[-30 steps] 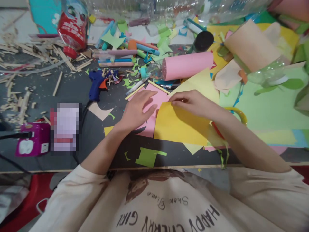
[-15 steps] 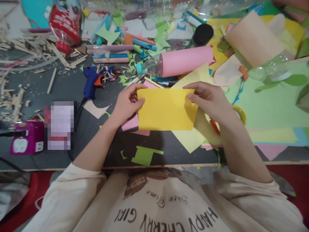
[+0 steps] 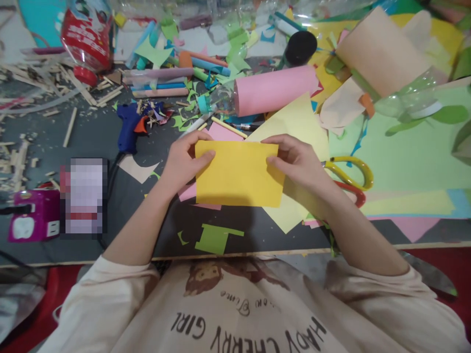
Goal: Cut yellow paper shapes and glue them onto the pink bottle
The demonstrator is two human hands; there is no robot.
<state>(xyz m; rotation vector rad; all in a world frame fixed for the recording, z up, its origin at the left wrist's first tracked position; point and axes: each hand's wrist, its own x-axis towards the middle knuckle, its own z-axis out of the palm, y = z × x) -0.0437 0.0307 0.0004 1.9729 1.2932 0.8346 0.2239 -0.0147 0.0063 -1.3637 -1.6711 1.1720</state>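
Note:
Both my hands hold a rectangular sheet of yellow paper [image 3: 239, 176] above the table. My left hand [image 3: 187, 159] pinches its upper left corner, thumb on the front face and fingers behind. At the upper right corner, my right hand [image 3: 294, 157] grips it in the same way. Beneath the sheet, pink paper [image 3: 224, 132] and pale yellow paper [image 3: 287, 218] stick out on the dark tabletop. Scissors [image 3: 349, 174] with yellow and red handles lie just right of my right wrist. A green paper offcut [image 3: 217, 239] rests near the table's front edge.
A bottle wrapped in pink paper [image 3: 275, 90] lies beyond my hands. To the left are a blue glue gun [image 3: 128, 127], a purple power socket [image 3: 35, 215] and wooden sticks [image 3: 69, 127]. A red-labelled bottle [image 3: 88, 39] lies at the back left; large green paper [image 3: 412, 152] covers the right.
The yellow paper and both hands have come slightly nearer to me, and the sheet looks flatter and squarer. My right forearm has shifted, so the scissors' handles show more fully.

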